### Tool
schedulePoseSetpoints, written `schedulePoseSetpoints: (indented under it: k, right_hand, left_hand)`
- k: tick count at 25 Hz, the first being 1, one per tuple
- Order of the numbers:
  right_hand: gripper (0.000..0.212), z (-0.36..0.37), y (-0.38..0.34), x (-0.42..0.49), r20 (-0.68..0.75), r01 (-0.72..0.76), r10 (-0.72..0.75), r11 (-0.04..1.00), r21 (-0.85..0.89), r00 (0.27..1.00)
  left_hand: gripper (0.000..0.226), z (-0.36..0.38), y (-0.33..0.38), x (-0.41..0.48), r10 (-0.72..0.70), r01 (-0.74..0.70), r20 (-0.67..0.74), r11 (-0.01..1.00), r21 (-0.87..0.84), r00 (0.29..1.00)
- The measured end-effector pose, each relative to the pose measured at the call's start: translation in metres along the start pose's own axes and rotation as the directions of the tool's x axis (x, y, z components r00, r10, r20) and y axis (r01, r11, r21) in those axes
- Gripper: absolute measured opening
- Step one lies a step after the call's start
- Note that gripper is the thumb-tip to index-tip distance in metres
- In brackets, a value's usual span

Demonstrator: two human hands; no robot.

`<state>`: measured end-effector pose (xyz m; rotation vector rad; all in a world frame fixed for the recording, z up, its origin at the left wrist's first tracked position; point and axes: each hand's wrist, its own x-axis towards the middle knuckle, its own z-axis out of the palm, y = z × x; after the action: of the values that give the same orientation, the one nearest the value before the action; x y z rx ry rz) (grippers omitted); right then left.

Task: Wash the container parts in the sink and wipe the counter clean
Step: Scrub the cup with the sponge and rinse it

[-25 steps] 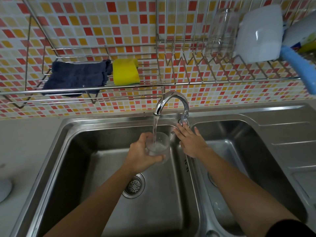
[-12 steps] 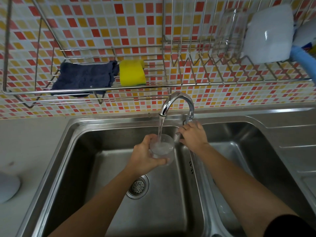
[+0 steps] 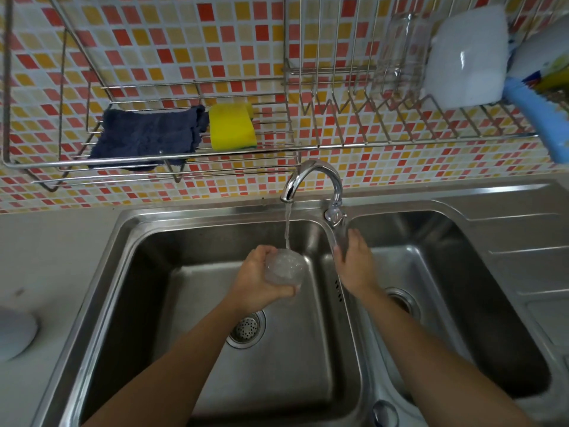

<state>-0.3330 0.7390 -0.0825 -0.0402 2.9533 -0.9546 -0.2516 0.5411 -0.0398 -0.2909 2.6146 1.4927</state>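
1 container part (image 3: 284, 269) is under rinse and nothing else looks finished, so we judge the task barely begun. Our left hand (image 3: 261, 282) wraps curled fingers and thumb round this clear cup, holding it tipped beneath the water stream (image 3: 288, 226) that drops from the faucet (image 3: 311, 177) just above the grip, over the left basin of the sink (image 3: 215, 215). Our right hand (image 3: 355, 263) lies with loose, nearly straight fingers just right of the grip, beside the tap lever (image 3: 338, 232); it holds nothing, and we cannot tell whether it touches the lever. Left to do, as we read it: any other parts, perhaps the pale round piece (image 3: 12, 334) far left of the grip on the counter (image 3: 55, 257), then the wipe, for which the dark cloth (image 3: 147, 137) and yellow sponge (image 3: 232, 126) sit on the rack (image 3: 184, 163) above and left. Against 0.5 s ago, the cup has gone from upright to tilted, and the right hand has drawn back from the tap's base.
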Motion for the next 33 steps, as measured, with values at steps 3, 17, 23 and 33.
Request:
schedulePoseSetpoints:
  k: [3, 17, 23, 33]
  right_hand:
    - [0.063, 0.027, 0.019, -0.048, 0.135, 0.122, -0.085, 0.948, -0.295, 0.987]
    - [0.058, 0.042, 0.030, -0.061, 0.208, 0.210, -0.126, 0.867, -0.453, 0.970]
    - [0.056, 0.039, 0.018, -0.067, 0.273, 0.243, -0.119, 0.842, -0.482, 0.955]
    - [0.067, 0.150, -0.176, -0.140, 0.270, 0.410, -0.396, 0.912, 0.008, 0.878]
  left_hand:
    - [0.086, 0.002, -0.017, -0.006, -0.017, -0.005, 0.074, 0.956, 0.294, 0.997]
    - [0.074, -0.014, -0.021, -0.021, 0.181, -0.398, 0.384, 0.048, 0.916, 0.906]
    - [0.075, -0.035, -0.025, -0.040, 0.214, -0.297, 0.234, 0.347, 0.889, 0.948]
    - [0.086, -0.197, -0.068, -0.093, 0.024, 0.002, -0.353, 0.997, 0.074, 0.935]
